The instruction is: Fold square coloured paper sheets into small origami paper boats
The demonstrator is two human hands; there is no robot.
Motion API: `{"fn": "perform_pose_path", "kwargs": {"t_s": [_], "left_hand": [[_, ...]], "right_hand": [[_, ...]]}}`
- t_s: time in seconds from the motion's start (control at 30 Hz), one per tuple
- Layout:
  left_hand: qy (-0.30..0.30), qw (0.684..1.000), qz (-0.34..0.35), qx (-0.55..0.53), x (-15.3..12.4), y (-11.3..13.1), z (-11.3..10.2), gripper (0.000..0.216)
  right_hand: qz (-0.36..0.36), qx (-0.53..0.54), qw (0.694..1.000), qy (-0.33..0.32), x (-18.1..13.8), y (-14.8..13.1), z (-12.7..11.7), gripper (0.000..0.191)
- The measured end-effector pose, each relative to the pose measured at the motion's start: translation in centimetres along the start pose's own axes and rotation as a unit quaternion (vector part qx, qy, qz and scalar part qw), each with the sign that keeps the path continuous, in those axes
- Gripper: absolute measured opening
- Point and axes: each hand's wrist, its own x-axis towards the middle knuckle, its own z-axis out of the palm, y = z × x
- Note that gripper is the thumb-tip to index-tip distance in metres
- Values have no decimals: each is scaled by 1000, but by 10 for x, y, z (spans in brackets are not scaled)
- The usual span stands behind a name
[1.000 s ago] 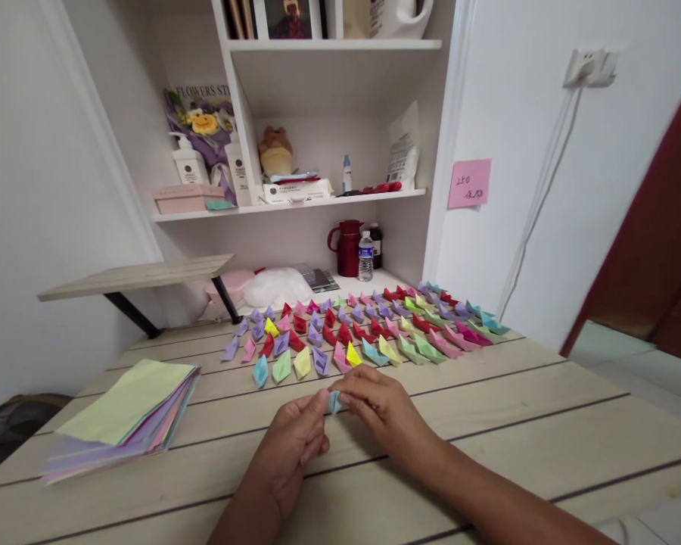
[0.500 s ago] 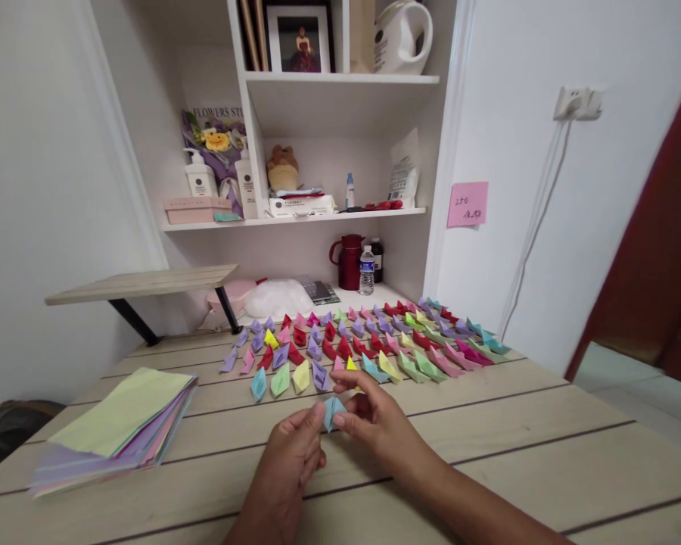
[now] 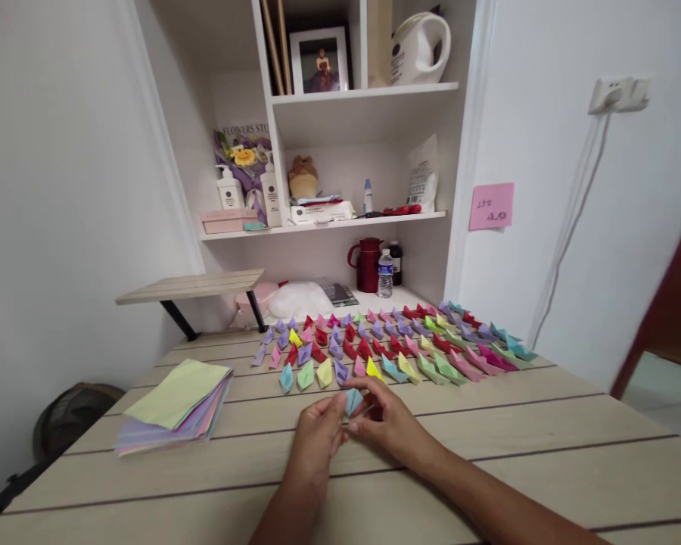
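Observation:
A small piece of folded light blue paper [image 3: 352,402] is held above the table, in front of the paper boats. My left hand [image 3: 318,435] pinches its left side between thumb and fingers. Around its right side curls my right hand [image 3: 391,424], the index finger at the top edge and the thumb lower down; its other fingers are partly hidden behind. Just beyond my hands stand rows of folded paper boats [image 3: 398,347] in red, purple, pink, green, yellow and blue.
A stack of coloured paper sheets [image 3: 175,397], pale yellow on top, lies left on the wooden table [image 3: 216,484]. Behind it stands a small raised shelf [image 3: 190,286]. A red jug [image 3: 368,265] and a water bottle [image 3: 385,274] stand at the back, below the white shelves [image 3: 323,227].
The view has turned left, so the scene sits further right. My right thumb has slid down off the folded paper's face, and the index finger now lies along its top.

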Motion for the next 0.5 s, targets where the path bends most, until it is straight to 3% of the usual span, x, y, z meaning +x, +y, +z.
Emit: {"fn": "perform_pose_path", "kwargs": {"t_s": [0.5], "left_hand": [[-5,996,-47,80,13,-17,1,33]], "right_hand": [[-14,-18,1000,15,-1,-2,-7,51]]}}
